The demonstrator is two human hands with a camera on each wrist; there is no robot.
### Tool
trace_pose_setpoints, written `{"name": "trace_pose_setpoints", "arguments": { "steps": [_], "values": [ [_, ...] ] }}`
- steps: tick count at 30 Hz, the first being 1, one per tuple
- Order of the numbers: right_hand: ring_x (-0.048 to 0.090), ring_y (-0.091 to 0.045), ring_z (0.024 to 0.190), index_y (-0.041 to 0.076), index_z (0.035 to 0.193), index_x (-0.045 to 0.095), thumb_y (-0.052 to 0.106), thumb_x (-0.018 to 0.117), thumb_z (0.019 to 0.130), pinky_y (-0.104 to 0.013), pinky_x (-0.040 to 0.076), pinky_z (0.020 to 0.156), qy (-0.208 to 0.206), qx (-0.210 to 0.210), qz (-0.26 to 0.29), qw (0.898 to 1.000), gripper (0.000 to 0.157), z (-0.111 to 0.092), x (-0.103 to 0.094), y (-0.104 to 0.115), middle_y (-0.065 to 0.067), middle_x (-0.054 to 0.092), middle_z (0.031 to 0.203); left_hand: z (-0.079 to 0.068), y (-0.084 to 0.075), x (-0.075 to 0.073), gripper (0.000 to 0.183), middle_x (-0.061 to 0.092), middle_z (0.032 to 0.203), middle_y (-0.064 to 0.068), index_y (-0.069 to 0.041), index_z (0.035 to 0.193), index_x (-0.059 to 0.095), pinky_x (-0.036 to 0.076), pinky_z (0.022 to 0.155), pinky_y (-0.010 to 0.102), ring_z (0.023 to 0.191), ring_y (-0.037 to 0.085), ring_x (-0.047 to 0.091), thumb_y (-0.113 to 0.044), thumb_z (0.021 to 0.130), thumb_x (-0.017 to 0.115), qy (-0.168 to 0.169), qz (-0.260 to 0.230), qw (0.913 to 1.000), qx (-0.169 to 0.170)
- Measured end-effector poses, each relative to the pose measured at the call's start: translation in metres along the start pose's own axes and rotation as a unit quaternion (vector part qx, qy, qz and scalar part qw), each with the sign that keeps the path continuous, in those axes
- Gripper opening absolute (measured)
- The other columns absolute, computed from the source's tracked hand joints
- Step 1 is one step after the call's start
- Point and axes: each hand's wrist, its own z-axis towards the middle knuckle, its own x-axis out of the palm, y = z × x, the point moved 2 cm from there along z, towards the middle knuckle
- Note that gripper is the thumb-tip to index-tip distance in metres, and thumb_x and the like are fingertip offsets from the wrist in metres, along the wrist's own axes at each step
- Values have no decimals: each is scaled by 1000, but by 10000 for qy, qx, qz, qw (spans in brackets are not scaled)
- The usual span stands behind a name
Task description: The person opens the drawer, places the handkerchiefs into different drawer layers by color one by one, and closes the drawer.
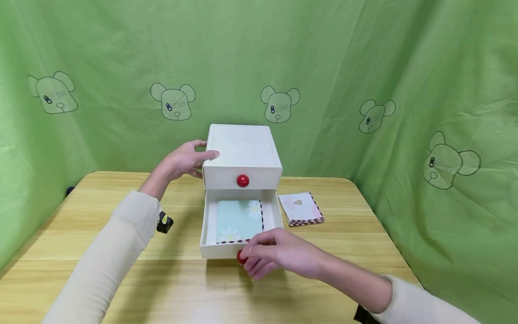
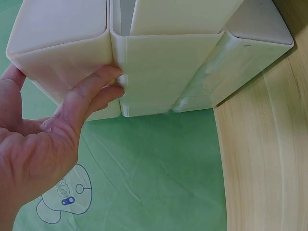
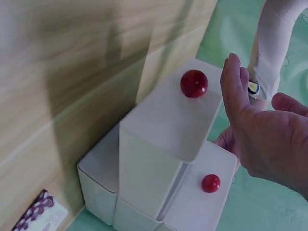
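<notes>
A white drawer cabinet (image 1: pixel 244 144) stands on the table, its middle drawer (image 1: pixel 207 225) pulled out. Folded inside that drawer lies a mint green cloth (image 1: pixel 238 220) with daisies and a dark checked edge. My left hand (image 1: pixel 187 159) rests on the cabinet's left side, thumb on the top and fingers against the side wall (image 2: pixel 72 57). Close to the open drawer's red knob (image 3: pixel 194 83) is my right hand (image 1: pixel 279 254); in the right wrist view its fingers (image 3: pixel 235 86) are extended, with a gap to the knob. Nothing is held in it.
To the cabinet's right lies a folded white cloth (image 1: pixel 301 209) with pink prints and a checked edge. The shut top drawer has its own red knob (image 1: pixel 243 181). A green curtain (image 1: pixel 226 58) with bear-head drawings hangs behind and beside the wooden table (image 1: pixel 344 243).
</notes>
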Motion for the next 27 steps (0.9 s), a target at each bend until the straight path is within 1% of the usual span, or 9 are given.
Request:
{"name": "trace_pose_setpoints", "arguments": {
  "steps": [5, 8, 12, 16, 21, 24, 27],
  "values": [
    [67, -31, 83, -1, 102, 66, 24, 58, 94, -41, 59, 78, 90, 165, 71, 9998, 27, 0, 1, -10, -20, 67, 93, 0, 0, 0, 93, 46, 137, 21, -11, 153, 11, 58, 82, 41, 118, 39, 53, -38, 86, 69, -28, 19, 10000, -1],
    [68, -32, 82, -3, 101, 65, 24, 56, 95, -43, 59, 77, 204, 255, 76, 9994, 29, 0, 2, -17, -20, 67, 91, -1, -1, 0, 92, 48, 135, 20, -12, 153, 12, 58, 81, 40, 117, 38, 55, -38, 86, 70, -36, 7, 10000, -14],
    [68, -31, 79, -5, 98, 64, 25, 56, 95, -43, 60, 74, 246, 415, 170, 9987, 31, 1, 2, -27, -20, 67, 90, -1, -1, 0, 94, 48, 136, 21, -11, 153, 10, 58, 82, 41, 117, 39, 54, -39, 86, 69, 4, -3, 10000, 4],
    [68, -30, 77, -5, 98, 61, 25, 57, 95, -42, 60, 72, 202, 571, 355, 9975, 31, 4, 3, -36, -24, 66, 91, -1, -1, 0, 94, 47, 136, 21, -12, 153, 10, 58, 82, 41, 117, 39, 54, -39, 86, 69, -5, 11, 10000, -14],
    [66, -28, 77, -5, 105, 57, 26, 54, 97, -42, 61, 71, 93, 719, 533, 9959, 32, 9, 3, -47, -24, 64, 95, -1, 0, 0, 94, 48, 136, 20, -12, 153, 11, 58, 83, 41, 118, 38, 54, -40, 85, 69, -19, 44, 10000, -28],
    [66, -28, 78, -5, 108, 57, 25, 53, 98, -41, 60, 73, -13, 728, 591, 9956, 32, 12, 3, -52, -22, 64, 97, 0, 0, 0, 94, 48, 135, 20, -12, 153, 11, 58, 83, 41, 118, 39, 53, -39, 85, 70, -26, -3, 10000, -39],
    [66, -27, 81, -7, 111, 57, 23, 53, 98, -41, 60, 76, -118, 689, 796, 9944, 33, 16, 5, -55, -21, 64, 98, 0, 0, 0, 94, 45, 137, 21, -12, 153, 9, 57, 85, 42, 120, 41, 51, -39, 86, 69, 8, -19, 10000, -26]
  ]
}}
